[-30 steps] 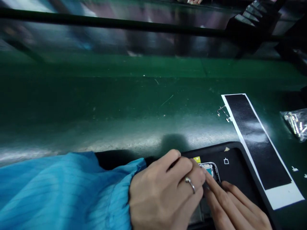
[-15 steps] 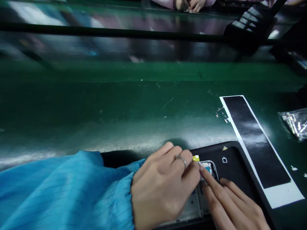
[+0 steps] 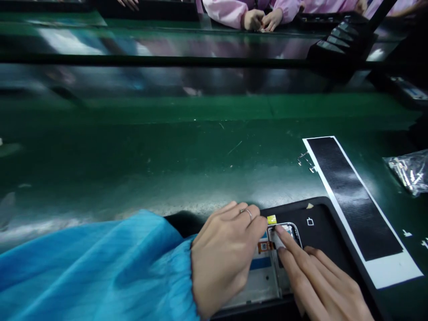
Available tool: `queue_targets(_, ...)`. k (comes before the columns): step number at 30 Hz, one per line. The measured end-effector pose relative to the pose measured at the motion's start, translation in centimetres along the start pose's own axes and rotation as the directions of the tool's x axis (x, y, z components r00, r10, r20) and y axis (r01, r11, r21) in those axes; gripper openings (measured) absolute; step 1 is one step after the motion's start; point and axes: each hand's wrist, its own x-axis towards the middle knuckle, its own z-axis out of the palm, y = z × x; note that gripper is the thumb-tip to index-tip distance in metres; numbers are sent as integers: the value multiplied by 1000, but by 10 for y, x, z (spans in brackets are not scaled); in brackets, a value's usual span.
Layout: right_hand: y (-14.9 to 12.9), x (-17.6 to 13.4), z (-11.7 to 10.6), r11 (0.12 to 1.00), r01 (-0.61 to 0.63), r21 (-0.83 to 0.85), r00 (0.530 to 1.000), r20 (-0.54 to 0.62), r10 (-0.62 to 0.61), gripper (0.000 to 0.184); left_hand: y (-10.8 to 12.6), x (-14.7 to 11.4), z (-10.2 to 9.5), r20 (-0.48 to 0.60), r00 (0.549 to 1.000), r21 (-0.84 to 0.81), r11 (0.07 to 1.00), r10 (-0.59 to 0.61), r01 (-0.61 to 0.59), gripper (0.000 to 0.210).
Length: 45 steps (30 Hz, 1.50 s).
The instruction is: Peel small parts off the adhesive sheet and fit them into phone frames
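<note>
The silver-rimmed, flat, phone-like housing (image 3: 265,278) is laid in a shallow black tray (image 3: 321,234), partly covered by both hands. By the right hand (image 3: 323,276), with fingers stretched out and held close together, an index fingertip is set near the housing's upper edge; its thumb is hidden, so whether anything is pinched cannot be told. The left hand (image 3: 227,254), ringed and blue-sleeved, is curled over the housing's upper left part; its fingertips are hidden too, and its grip cannot be told. For this close handling, pressure is probably best kept light and straight down, with the housing braced against sliding. The small orange ribbon-like piece (image 3: 264,246) beside the fingers is best left unbent, and the bright yellow square tab (image 3: 272,219) at the upper edge is best kept unsnagged. Just beyond the tray, a long white-bordered strip with a black ribbed face (image 3: 354,196) is laid on the green tabletop (image 3: 187,151), with thin metallic pieces (image 3: 304,160) at its left edge.
</note>
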Motion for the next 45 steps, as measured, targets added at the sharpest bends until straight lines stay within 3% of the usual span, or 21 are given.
queue_targets(2,1,1,0,1000,13,4,1000,2,-13,35,1,1,-3,123,990,-85,993,-73,83,28)
queue_targets(4,1,2,-1,1000,9,19,1000,1,-9,40,1,1,-6,148,986,-98,991,-81,96,24)
queue_targets(7,2,5,-2,999,-11,38,1000,15,11,49,1,2,-7,90,996,-25,1000,-16,18,22)
queue_targets(10,2,7,-4,999,-21,46,1000,25,19,55,2,2,-6,-5,987,110,981,163,-161,36)
queue_targets(12,2,8,-4,998,-35,49,999,16,34,51,2,3,-4,-51,962,162,953,267,-256,44)
queue_targets(14,2,9,-4,996,-62,67,998,-4,62,44,3,2,-2,-92,952,185,945,291,-271,47)
queue_targets(16,1,9,-4,991,-97,96,994,-44,101,40,3,2,-1,-99,966,198,957,237,-214,44)
queue_targets(19,1,8,-3,986,-127,106,987,-83,136,43,4,1,-1,-37,998,140,989,53,-47,36)
queue_targets(23,0,8,-3,989,-102,106,994,-23,105,38,3,-1,-2,39,994,-53,993,-105,107,31)
queue_targets(27,0,9,-3,993,-53,101,999,9,52,32,1,-3,-1,46,994,-124,987,-102,107,28)
queue_targets(31,3,10,-4,994,-44,97,999,32,41,28,0,0,-3,38,994,-92,990,-104,107,28)
queue_targets(39,2,12,-7,998,-21,56,996,91,16,38,-11,16,-20,272,961,-28,998,-42,51,24)
queue_targets(45,1,14,-8,1000,28,-6,995,95,-27,31,-13,17,-26,263,964,64,996,39,-58,22)
